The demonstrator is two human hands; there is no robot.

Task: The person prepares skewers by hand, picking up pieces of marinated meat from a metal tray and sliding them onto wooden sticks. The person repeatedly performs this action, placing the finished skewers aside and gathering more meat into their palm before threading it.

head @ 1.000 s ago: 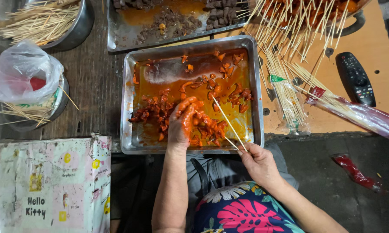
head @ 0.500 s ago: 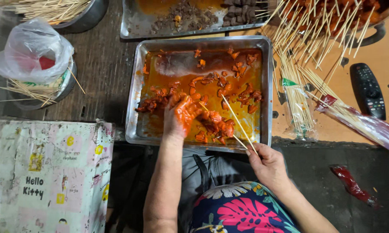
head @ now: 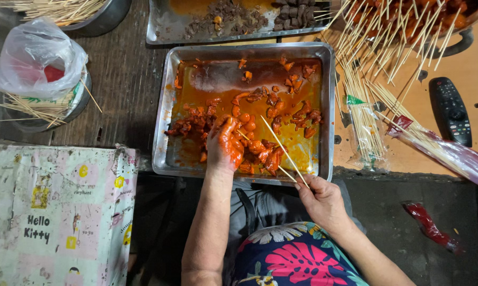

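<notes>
While I look down from the head camera, the biggest thing before me is the steel tray (head: 326, 106), rectangular and shallow, sitting on the dark wooden bench (head: 125, 79) right at its near edge. Its floor is slick with orange-red sauce, and the marinated meat pieces (head: 260, 148) lie scattered through it, thickest toward the near left half, with a bare smeared patch at the far left. My left hand (head: 226, 143) is down in the tray, coated in the same orange sauce, fingers curled loosely over a clump of the pieces; I cannot tell whether it has actually pinched one. My right hand (head: 321, 201) hovers at the tray's near rim, thumb and fingers closed on the bamboo skewer (head: 281, 151), a thin pale stick that slants up and left over the sauce, its tip ending near my left fingers. Just right of the tray lies a bundle of loose skewers (head: 363, 122), and beyond that a black remote control (head: 451, 111) on the orange board.
</notes>
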